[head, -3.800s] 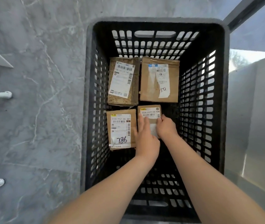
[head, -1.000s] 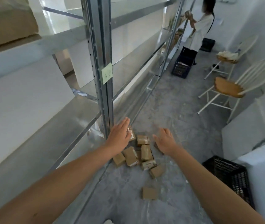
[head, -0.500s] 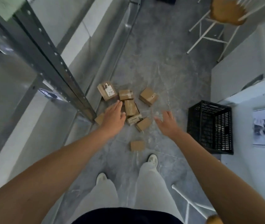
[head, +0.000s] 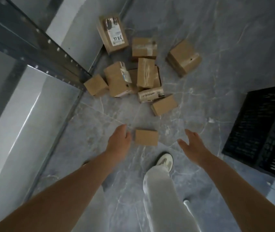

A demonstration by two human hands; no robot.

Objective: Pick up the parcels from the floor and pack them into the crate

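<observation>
The near parcel (head: 146,137) is a small plain brown carton with no label showing on its top face. It lies flat on the grey marbled floor (head: 225,77), a little below the middle of the frame, with its long axis running left to right.

The left hand (head: 119,143) is just beside the parcel's left end, fingers together and bent slightly down. I cannot tell whether they touch the card. The right hand (head: 193,146) is off to the parcel's right and apart from it, fingers straight and a little spread, thumb out. Neither hand holds anything.

The pile (head: 133,79) of more brown cartons sits above, in the upper middle of the frame, tumbled at odd angles against the foot of a dark shelf post (head: 37,46). At its top the labelled parcel (head: 113,33) lies face up. It has a white label with handwriting, and its long axis runs up and down the frame, leaning a little left. One squarish carton (head: 183,57) lies apart at the upper right of the pile.

The black slatted crate (head: 259,136) stands at the right edge, well apart from the parcels. A white shoe (head: 165,160) is planted just below the near parcel.
</observation>
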